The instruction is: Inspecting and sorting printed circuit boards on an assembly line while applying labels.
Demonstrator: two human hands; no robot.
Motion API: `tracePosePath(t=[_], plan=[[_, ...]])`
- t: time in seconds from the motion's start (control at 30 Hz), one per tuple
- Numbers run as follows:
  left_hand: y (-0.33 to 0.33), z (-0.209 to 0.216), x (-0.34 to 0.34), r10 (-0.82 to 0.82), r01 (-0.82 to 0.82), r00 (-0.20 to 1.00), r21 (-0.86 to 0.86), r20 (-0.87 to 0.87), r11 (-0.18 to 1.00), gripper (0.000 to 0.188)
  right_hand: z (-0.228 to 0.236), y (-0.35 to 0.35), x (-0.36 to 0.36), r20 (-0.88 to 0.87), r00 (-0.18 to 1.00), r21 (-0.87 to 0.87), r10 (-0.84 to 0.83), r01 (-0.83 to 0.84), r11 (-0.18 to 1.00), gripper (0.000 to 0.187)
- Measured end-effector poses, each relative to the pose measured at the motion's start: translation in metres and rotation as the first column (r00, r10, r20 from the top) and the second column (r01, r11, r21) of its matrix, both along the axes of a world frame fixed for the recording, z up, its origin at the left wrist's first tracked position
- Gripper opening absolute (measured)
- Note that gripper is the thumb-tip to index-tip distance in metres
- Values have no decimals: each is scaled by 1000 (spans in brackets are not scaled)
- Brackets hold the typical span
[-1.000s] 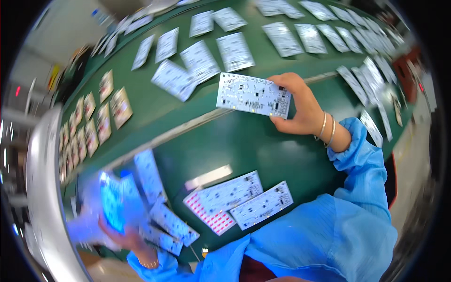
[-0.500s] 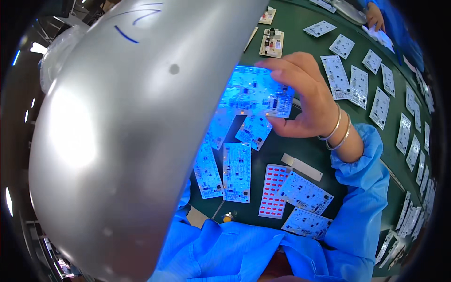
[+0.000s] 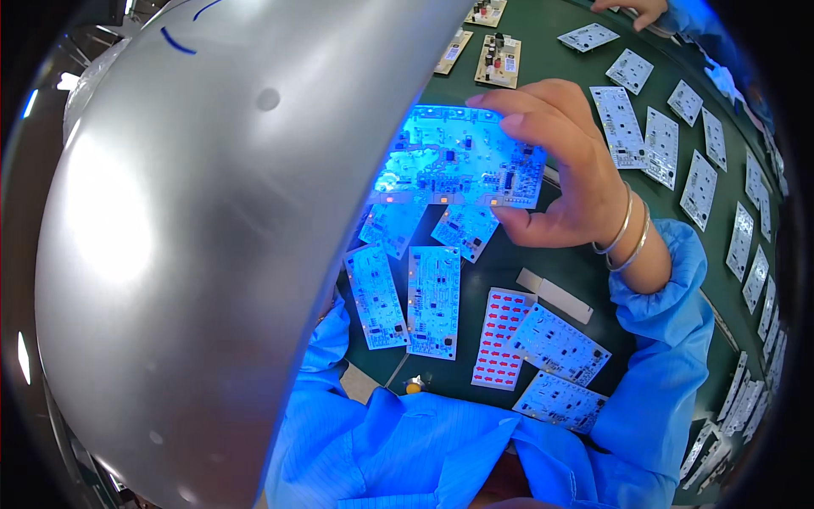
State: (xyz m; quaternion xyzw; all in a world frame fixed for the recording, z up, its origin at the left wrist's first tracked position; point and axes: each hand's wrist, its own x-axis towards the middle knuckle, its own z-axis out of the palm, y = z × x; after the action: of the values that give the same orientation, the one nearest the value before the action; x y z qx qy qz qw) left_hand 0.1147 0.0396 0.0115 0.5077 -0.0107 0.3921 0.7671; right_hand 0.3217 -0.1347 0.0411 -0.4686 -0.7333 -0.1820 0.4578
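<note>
My right hand pinches the right end of a circuit board, fingers on its upper edge and thumb at its lower corner. Blue light bathes this board, and its left end is hidden behind a big silver metal lamp shade. Below it, several more circuit boards lie on the green table, among them an upright one and a slanted one. Only the blue sleeve of my left arm shows; the left hand is hidden by the shade.
A sheet of red arrow stickers lies partly under a board near my right forearm. Beyond are tan boards with tall components. Many white boards spread along the right. Another person's hand reaches in at the far right.
The whole view has shifted slightly, with the shade further left and more of the held board showing. My right hand keeps its pinch. The other person's hand has moved left.
</note>
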Motion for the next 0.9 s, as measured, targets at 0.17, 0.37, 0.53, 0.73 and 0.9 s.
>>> tracePosePath(t=[0.17,0.37,0.53,0.73,0.9], plan=[[0,-5,5,199,-199,979,-4,-48,980,54,-1,-2,-1,1,1000,0,-5,5,1000,57],[-6,0,5,267,-258,958,94,-101,962,52,0,-3,-2,-6,1000,-6,19,-19,1000,57],[0,-5,0,214,-201,973,143,-88,969,52,-4,-2,-2,-29,999,-13,26,-26,1000,56],[-31,-11,-10,392,-353,916,293,-86,888,53,-5,-3,-2,-58,997,-28,45,-47,999,55],[-50,-17,-17,456,-397,886,378,-79,837,53,-4,-4,-4,-55,997,-32,60,-62,998,55]])
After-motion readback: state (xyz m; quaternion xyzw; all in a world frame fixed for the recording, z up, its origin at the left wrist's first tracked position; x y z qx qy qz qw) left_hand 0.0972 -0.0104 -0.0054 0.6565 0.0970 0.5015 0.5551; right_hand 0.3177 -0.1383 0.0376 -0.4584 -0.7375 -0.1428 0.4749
